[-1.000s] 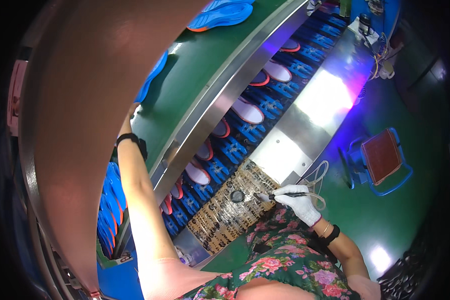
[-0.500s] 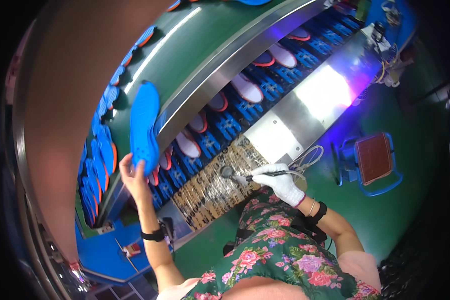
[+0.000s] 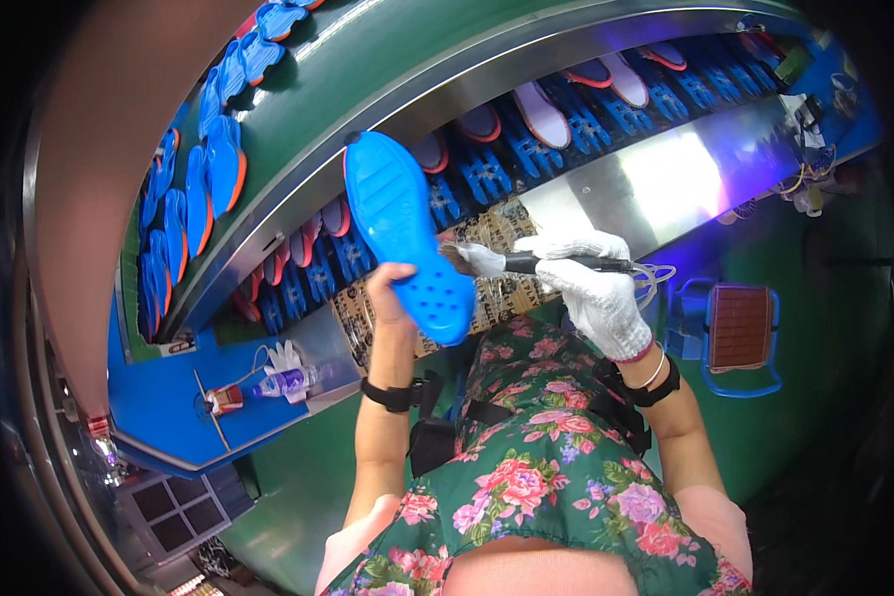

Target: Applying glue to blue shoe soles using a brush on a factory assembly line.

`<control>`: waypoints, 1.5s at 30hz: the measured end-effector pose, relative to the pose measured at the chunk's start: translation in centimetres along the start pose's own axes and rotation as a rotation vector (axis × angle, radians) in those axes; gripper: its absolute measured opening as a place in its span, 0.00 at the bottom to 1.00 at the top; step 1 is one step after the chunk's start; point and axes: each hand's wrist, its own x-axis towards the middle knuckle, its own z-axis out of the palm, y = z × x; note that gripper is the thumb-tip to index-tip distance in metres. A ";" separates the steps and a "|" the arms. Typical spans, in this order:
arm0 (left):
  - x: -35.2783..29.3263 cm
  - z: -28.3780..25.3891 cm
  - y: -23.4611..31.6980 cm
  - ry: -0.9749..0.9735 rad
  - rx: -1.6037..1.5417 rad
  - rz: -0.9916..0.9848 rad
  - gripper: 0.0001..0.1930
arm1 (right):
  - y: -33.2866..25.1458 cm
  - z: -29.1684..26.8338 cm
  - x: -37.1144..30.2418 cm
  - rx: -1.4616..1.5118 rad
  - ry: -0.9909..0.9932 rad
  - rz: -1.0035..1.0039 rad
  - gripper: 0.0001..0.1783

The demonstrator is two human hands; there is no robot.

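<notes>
My bare left hand grips a blue insole by its edge near the heel, thumb on the face with the small dimples. The insole stands tilted over the near edge of the machine, its toe end pointing away. My right hand, in a white knit glove, is closed round a brush with a black handle and a thin tube behind it. White wrapping covers the brush's neck. Its dark bristles are at the insole's right edge near the heel; whether they touch is hard to tell.
Blue racks hold white and red-edged soles along a conveyor. More blue insoles lie on the green belt beyond a metal rail. Cardboard covers part of the near ledge. A bottle is on the blue table; a stool stands right.
My left hand has brought the insole rightward and nearer, from over the belt. My right hand has lifted the brush from the round pot on the cardboard up to the insole. The view has turned.
</notes>
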 end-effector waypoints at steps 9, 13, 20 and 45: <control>-3.1 1.2 -5.8 -0.344 -0.637 0.049 0.54 | -0.9 3.2 1.0 -0.568 -0.243 -0.338 0.09; -2.2 4.2 -5.5 -0.810 -0.687 0.117 0.46 | 0.1 3.4 1.5 -0.647 -0.271 -0.431 0.10; -4.2 6.0 -6.7 0.064 -0.219 0.132 0.49 | -0.1 4.3 1.2 -0.896 -0.327 -0.581 0.09; -3.3 3.3 -5.8 0.095 -0.013 0.144 0.53 | 2.4 2.4 1.8 -0.887 -0.387 -0.824 0.16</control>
